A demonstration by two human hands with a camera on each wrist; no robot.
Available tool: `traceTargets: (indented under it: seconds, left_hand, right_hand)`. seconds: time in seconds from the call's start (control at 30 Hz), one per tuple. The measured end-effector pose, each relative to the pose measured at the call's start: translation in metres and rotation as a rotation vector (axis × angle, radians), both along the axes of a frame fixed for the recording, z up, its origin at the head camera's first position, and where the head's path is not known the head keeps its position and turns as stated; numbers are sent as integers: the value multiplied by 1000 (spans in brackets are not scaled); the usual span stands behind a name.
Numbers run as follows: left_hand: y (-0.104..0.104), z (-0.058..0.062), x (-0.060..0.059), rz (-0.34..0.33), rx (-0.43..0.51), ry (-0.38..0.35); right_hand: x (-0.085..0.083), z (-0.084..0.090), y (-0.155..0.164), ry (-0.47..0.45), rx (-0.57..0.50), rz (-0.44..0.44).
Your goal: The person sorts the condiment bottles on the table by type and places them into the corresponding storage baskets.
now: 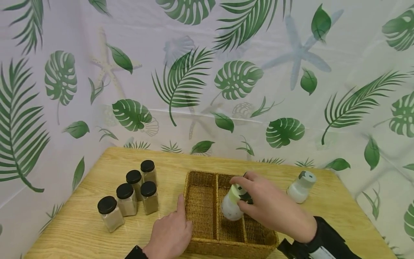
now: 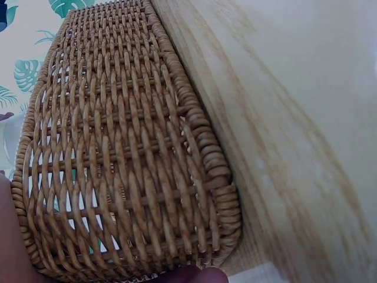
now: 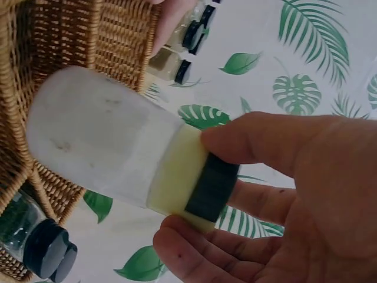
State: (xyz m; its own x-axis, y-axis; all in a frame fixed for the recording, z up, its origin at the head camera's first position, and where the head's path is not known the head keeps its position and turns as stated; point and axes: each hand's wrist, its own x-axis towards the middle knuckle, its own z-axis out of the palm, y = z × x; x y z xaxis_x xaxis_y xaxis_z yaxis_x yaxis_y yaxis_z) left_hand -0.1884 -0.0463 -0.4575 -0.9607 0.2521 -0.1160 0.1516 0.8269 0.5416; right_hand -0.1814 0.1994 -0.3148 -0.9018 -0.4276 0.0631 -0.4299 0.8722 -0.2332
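I have my right hand (image 1: 271,207) pinching the white shaker bottle (image 1: 231,208) by its pale green cap, over the middle compartment of the wicker basket (image 1: 200,205) near the tabletop's front edge. It looks light, rigid and smooth, likely slippery, so the cap suits gripping. My left hand (image 1: 171,233) rests relaxed against the basket's left wall.

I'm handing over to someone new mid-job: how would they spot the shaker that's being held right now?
Find the wicker basket in the middle of the wooden table. Over its middle compartment the right hand pinches a white shaker by its top. Its pale yellow-green cap sets it apart from the grey-capped white shaker standing on the table right of the basket and from the black-lidded jars on the left.
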Motion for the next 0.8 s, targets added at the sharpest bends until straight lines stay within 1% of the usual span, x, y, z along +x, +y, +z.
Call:
traceTargets:
  seconds: [0.3,0.5,0.8]
  left_hand:
    - [1,-1,2,2,-2,30]
    - [1,-1,1,10,-5,45]
    - [2,-3,1,20,12,64]
  right_hand:
    - [-13,-7,-3,30,25,7]
    - [-20,-8,-3,22,0,10]
    - [-28,-10,-3,53,-16,46]
